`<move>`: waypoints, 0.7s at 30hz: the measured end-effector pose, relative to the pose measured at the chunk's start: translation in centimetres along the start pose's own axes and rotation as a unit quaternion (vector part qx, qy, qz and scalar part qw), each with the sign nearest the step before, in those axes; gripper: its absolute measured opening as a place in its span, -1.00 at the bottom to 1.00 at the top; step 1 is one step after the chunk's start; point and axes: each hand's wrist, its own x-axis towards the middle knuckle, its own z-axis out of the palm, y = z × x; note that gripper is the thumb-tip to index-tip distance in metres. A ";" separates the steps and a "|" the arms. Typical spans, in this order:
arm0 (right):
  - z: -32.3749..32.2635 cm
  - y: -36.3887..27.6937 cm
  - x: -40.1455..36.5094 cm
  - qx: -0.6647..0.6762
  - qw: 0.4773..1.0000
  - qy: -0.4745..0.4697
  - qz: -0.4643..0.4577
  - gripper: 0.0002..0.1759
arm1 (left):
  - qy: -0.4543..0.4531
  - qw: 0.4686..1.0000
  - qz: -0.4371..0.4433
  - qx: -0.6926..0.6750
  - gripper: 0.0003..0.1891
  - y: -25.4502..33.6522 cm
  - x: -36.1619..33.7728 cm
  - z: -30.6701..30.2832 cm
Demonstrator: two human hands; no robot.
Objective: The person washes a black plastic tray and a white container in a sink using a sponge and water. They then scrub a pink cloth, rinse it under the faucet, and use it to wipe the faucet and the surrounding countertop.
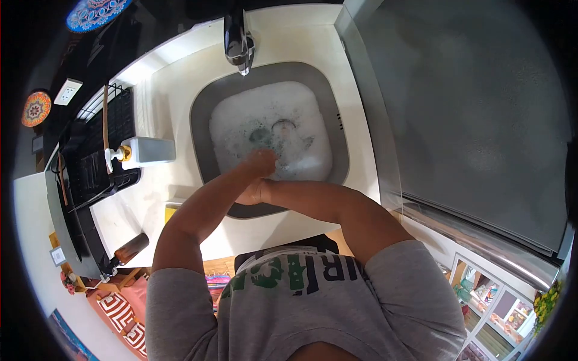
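Note:
My left hand point(262, 161) is over the near part of the soapy water, its fingers curled in. Whether anything is inside them is hidden. Close below it, my right hand point(250, 194) lies at the near side of the sink, partly behind my left forearm; its fingers do not show clearly. White suds point(241, 111) cover the water in the grey sink point(337, 144). A round rim point(283, 127) shows through the foam beyond my hands, with a darker round patch beside it; I cannot make out what they are.
A dark faucet point(239, 45) overhangs the sink's far side. On the left counter stand a soap pump bottle point(150, 150) and a black dish rack point(96, 174). A brown bottle point(129, 248) is nearer me. A grey appliance-like panel point(469, 108) borders the right side.

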 end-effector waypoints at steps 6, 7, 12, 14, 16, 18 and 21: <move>6.7 3.8 -0.8 0.144 0.986 -0.037 0.076 -0.71 | 0.031 0.997 -0.072 -0.012 -0.74 0.6 -0.1 0.2; 10.6 6.3 -0.5 0.127 0.990 -0.046 0.042 -0.71 | 0.032 0.997 -0.074 -0.013 -0.74 0.8 -0.5 -0.2; -5.1 0.3 -0.5 -0.147 0.955 -0.189 -0.175 -0.69 | -0.033 0.859 -0.169 -0.481 -0.66 -1.8 -2.1 -3.6; -9.4 -1.4 -1.9 -0.120 0.980 -0.095 -0.131 -0.71 | -0.013 0.795 -0.135 -0.591 -0.63 -4.0 -4.4 -5.1; -11.8 -1.3 -2.1 -0.050 0.993 0.088 -0.067 -0.77 | 0.016 0.721 -0.093 -0.686 -0.59 -4.9 -7.2 -7.9; -14.0 -1.1 -2.4 0.023 0.981 0.190 -0.002 -0.86 | 0.025 0.635 -0.018 -0.771 -0.51 -4.5 -10.5 -9.9; -16.9 0.2 -1.5 0.141 0.952 0.235 0.138 -0.92 | 0.033 0.642 0.050 -0.764 -0.44 -4.3 -12.8 -11.1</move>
